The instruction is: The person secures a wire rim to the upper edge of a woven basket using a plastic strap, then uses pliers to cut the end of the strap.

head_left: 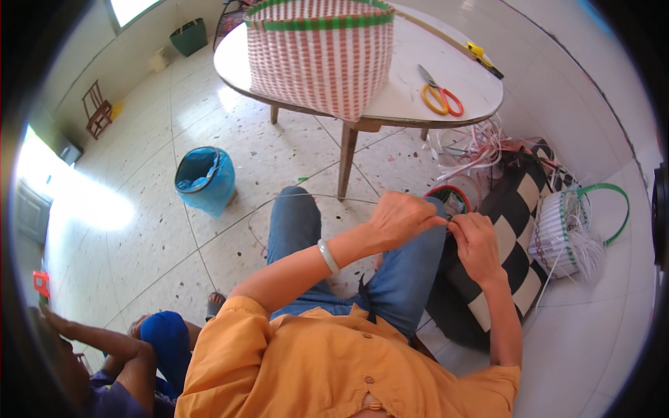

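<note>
Above my right knee, my left hand (403,219) and my right hand (477,244) meet at the fingertips. A thin pale strand (331,196) runs out from my left hand and arcs leftward over my left knee, its far end dropping toward the floor. My left fingers are closed around it. My right thumb and fingers pinch together close to the left fingertips; the small piece between them is mostly hidden. Just behind the hands stands a round container with a red rim (461,194), partly covered by them.
A white table (411,66) ahead bears a red-and-white woven basket (317,66), scissors (439,96) and a yellow tool (481,56). Right: checkered bag (498,237), loose strips (477,146), small basket (554,233). Left: blue-lined bin (209,182), seated person (132,362).
</note>
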### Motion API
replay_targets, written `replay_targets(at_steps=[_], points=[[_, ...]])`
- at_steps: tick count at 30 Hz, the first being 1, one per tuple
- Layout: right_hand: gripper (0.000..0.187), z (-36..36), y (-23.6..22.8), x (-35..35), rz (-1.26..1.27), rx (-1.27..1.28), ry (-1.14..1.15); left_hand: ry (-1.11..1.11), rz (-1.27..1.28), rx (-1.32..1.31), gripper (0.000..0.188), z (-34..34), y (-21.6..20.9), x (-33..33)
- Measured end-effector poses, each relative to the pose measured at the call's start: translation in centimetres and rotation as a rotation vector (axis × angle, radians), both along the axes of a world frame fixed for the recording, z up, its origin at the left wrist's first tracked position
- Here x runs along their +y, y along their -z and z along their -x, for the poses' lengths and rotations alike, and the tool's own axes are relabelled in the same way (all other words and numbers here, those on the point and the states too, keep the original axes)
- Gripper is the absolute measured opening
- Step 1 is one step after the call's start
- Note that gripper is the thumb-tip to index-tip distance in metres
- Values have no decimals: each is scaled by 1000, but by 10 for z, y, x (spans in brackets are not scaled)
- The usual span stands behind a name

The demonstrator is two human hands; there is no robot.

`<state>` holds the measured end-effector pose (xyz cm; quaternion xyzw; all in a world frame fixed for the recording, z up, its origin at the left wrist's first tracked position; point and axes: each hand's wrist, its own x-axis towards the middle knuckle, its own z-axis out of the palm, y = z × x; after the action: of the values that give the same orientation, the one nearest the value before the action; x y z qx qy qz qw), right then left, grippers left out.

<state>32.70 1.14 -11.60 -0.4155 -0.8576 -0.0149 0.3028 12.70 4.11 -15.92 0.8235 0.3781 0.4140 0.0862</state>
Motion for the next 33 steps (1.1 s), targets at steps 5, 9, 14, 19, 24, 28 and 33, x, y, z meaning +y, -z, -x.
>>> replay_targets(at_steps=[5,9,14,19,24,28,33], points=[[13,-6,4,-3,128,8,-22,10,-101,-12,32,7,9,3],[13,-15,3,-5,155,-151,82,-67,-91,-7,35,46,24,10],[8,17,8,-4,35,-194,43,-88,-142,16,36,56,24,4],[15,17,17,5,114,-29,54,-86,-237,37,36,68,21,5],[14,21,25,7,171,141,10,-138,-353,46,37,69,12,12],[14,24,33,5,188,223,-6,-127,-384,59,37,70,12,15],[16,16,33,-5,255,223,106,-117,-390,39,38,87,11,23]])
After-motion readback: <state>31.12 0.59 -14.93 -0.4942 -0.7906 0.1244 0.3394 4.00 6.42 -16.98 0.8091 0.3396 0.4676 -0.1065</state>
